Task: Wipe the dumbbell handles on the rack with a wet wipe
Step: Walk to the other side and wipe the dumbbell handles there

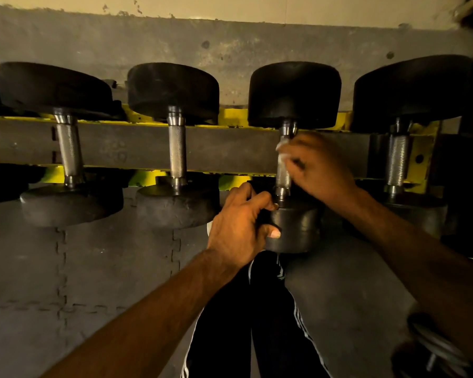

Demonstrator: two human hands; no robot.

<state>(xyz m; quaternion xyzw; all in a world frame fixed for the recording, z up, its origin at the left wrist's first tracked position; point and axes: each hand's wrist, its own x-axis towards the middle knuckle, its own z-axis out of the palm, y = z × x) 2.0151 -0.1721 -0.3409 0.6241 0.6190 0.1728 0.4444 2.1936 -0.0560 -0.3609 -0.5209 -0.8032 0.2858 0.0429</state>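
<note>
Both hands were on the same dumbbell (294, 230), the third from the left on the rack, as the head camera showed it. Its near head (298, 241) was gripped by the left hand (241, 225), fingers curled over the top edge and thumb pressed against the face, just below and to the left of the handle (283, 178). The right hand (321, 170) held a white wet wipe (282, 148) pinched against the upper part of that handle, close under the far head (294, 94) (how far the wipe wrapped round the bar could not be seen).

The handle's long axis ran straight away from the person, crossing the rack rail (224, 151) from near head to far head, so any stroke would have to travel along that line, back toward the left hand. The bare knurled stretch lay between the two hands, and the right hand was the one placed to cover it. Another knurled handle (177, 148) lay well to the left of the left hand, and one more (397, 159) beyond the right hand.
</note>
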